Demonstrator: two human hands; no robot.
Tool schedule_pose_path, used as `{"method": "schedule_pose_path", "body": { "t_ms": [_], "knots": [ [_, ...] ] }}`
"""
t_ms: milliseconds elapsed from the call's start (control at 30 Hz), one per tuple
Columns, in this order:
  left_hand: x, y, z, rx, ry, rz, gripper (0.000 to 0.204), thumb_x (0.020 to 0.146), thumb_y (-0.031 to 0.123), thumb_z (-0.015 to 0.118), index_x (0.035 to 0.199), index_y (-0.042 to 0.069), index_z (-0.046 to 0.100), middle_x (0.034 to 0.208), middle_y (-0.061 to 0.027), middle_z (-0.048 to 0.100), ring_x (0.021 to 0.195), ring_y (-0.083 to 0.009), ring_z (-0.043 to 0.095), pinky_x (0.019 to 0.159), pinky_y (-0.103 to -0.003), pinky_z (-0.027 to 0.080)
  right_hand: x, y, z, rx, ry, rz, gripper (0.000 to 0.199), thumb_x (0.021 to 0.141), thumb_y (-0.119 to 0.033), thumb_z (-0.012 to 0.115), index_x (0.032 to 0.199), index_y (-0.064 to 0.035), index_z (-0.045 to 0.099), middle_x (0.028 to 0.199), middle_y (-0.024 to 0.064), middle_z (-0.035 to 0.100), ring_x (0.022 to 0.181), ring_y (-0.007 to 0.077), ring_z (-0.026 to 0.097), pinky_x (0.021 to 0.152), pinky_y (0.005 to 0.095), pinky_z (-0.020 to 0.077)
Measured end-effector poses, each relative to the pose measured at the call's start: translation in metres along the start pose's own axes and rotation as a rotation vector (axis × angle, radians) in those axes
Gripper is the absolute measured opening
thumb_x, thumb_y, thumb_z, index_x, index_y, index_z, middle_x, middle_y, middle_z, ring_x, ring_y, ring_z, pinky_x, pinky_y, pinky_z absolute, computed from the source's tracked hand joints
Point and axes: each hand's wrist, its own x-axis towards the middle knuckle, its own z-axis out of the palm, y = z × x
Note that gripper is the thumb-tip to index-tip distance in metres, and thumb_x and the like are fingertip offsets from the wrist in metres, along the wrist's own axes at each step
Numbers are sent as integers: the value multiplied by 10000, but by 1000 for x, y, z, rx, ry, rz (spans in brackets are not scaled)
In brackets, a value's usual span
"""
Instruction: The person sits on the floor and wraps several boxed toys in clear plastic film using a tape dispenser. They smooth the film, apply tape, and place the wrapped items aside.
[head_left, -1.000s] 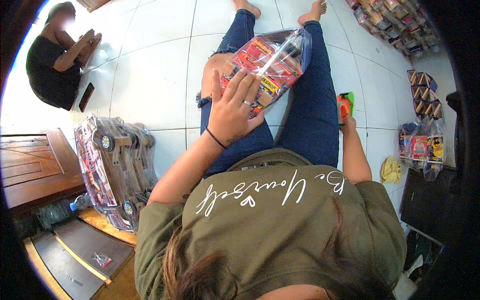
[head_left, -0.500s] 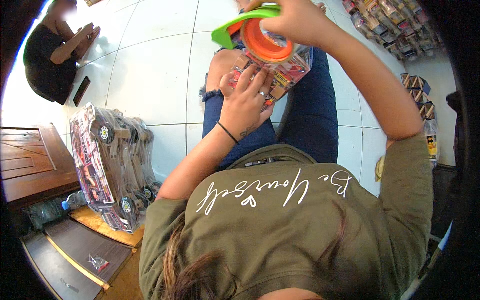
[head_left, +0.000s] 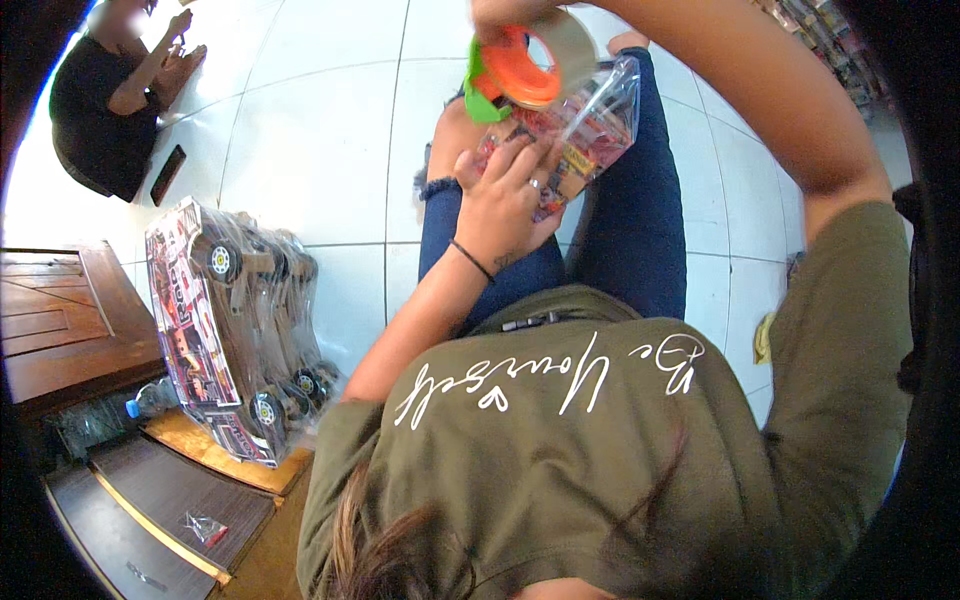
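Note:
A plastic-wrapped package [head_left: 605, 140] with colourful printed pieces rests across my thighs. My left hand [head_left: 505, 195] grips its near left side, fingers spread over the printed surface. Above its far edge, my right hand [head_left: 515, 12] holds a green tape dispenser [head_left: 485, 95] with an orange hub and a roll of tape [head_left: 575, 50]. The upper edge of the picture cuts off part of that hand, and its fingers are blurred. A shiny clear strip lies along the package's right part; whether it is joined to the roll I cannot tell.
Several wrapped toy trucks [head_left: 215, 330] stand at the left, beside a brown wooden cabinet [head_left: 60, 300]. A person in black [head_left: 105, 110] sits at the far left, near a dark phone [head_left: 168, 175] on the tiled floor [head_left: 330, 150]. More packaged goods [head_left: 825, 45] are stacked far right.
My right hand has swung toward the upper edge with the dispenser, which has turned more upright. My right elbow has moved outward. The left hand stays on the package, which has shifted slightly right.

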Motion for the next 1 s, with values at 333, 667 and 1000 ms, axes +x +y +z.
{"method": "schedule_pose_path", "body": {
  "t_ms": [333, 667, 1000],
  "knots": [
    [0, -4, 5, -59, 77, -14, 568, 586, 365, 777, 1106, 165, 670, 1165, 28, 597, 1103, -142, 533, 922, -430, 270, -202, -43, 104, 547, 716, 162, 502, 627, -60, 636, 1129, -50, 636, 1057, 172, 560, 971, 351, 618, 878, 378, 506],
    [4, -4, 2, 6, -13, -45, 650, 610, 427, 786, 1209, 211, 654, 1169, 33, 596, 1165, -177, 518, 947, -422, 262, -265, -80, 186, 674, 708, 255, 531, 617, -89, 677, 1147, -67, 649, 1133, 173, 554, 1018, 354, 608, 878, 397, 513],
    [16, -3, -6, 40, -45, -42, 706, 605, 469, 789, 1234, 183, 641, 1192, 17, 599, 1154, -190, 526, 1002, -438, 247, -188, -87, 174, 514, 221, 200, 343, 680, -189, 722, 981, -30, 686, 997, 164, 560, 907, 341, 619, 802, 439, 523]
  ]
}}
